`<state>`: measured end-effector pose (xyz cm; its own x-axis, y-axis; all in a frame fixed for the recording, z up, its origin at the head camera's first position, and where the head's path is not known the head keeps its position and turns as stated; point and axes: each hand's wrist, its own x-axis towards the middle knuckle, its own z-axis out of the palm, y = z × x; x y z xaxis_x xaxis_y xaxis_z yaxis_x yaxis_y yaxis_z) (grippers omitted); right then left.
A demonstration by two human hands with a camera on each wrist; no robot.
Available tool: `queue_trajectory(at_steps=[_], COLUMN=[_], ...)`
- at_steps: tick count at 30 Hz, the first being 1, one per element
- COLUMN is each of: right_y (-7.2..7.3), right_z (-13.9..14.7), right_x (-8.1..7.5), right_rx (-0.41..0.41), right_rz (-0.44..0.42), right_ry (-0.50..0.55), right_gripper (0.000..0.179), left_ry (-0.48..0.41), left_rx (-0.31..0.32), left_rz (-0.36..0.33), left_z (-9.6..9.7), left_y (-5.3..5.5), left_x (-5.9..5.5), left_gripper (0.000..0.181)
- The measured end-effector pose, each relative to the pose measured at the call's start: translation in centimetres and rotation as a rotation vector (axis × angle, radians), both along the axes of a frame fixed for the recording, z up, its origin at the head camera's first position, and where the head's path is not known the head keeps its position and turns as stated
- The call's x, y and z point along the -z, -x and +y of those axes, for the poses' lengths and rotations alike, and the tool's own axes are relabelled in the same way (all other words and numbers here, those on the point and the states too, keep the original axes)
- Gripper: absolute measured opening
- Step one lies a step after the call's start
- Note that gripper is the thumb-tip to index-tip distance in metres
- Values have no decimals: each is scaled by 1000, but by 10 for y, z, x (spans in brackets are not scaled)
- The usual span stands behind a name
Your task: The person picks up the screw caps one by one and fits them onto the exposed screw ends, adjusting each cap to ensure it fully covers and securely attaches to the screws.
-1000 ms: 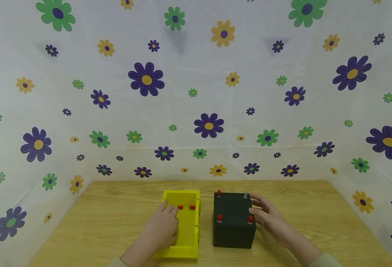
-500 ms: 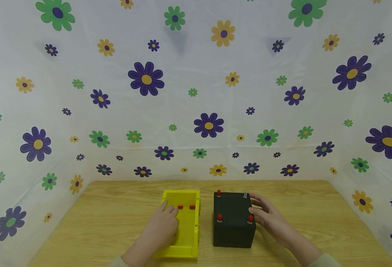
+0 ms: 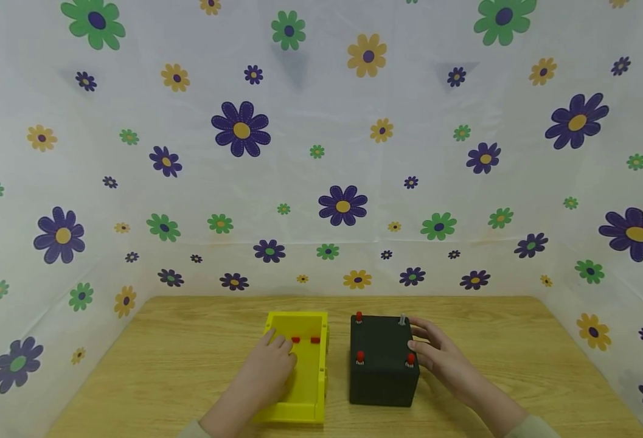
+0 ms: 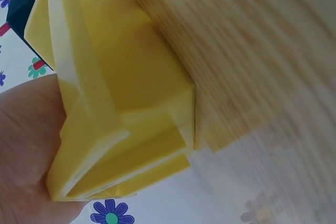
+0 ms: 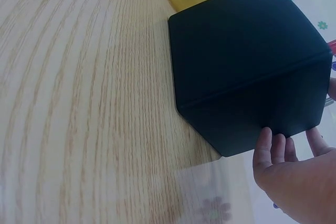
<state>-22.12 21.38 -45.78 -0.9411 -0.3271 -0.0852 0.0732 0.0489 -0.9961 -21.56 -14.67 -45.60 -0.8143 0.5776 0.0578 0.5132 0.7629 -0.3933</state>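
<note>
In the head view my left hand [image 3: 266, 370] reaches over the left wall into a yellow bin [image 3: 309, 412], its fingers bent down; their tips and anything between them are hidden. Two small red caps [image 3: 315, 340] lie inside the bin toward the far end. To the right stands a black box [image 3: 382, 340] with metal posts at its top corners. Three posts wear red caps [image 3: 360, 357]; the far right post [image 3: 402, 320] is bare. My right hand [image 3: 440, 351] rests against the box's right side, thumb at the top edge, fingertips touching the side face in the right wrist view.
Both containers stand on a wood-grain table [image 3: 190, 347], a narrow gap between them. A white flower-print sheet [image 3: 299, 182] rises behind the table and along both sides.
My left hand has shifted slightly to the right inside the bin. The right hand, black box and yellow bin stay in place.
</note>
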Motion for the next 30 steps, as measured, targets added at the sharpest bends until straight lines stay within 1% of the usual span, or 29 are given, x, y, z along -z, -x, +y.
queue_trajectory(at_steps=[3, 8, 11, 16, 22, 26, 30], right_y=[0, 0, 0, 1, 1, 1, 1], right_z=[0, 0, 0, 1, 0, 0, 1], right_x=[0, -1, -1, -1, -1, -2, -1], right_rx=[2, -1, -3, -4, 8, 11, 7], right_rz=[-1, -3, -5, -8, -21, -20, -17], right_ry=[-1, 1, 4, 6, -9, -7, 7], right_gripper=[70, 70, 70, 70, 71, 70, 70], left_ry=[-24, -98, -128, -153, -201, -239, -270], left_rx=[-6, 1, 16, 36, 17, 11, 16], left_rz=[-16, -45, -46, -37, -65, -86, -107], left_z=[0, -2, -3, -4, -2, 0, 1], left_y=[1, 5, 7, 9, 9, 10, 13], left_x=[-1, -1, -2, -3, -8, -11, -13], left_gripper=[20, 19, 18, 19, 25, 24, 20])
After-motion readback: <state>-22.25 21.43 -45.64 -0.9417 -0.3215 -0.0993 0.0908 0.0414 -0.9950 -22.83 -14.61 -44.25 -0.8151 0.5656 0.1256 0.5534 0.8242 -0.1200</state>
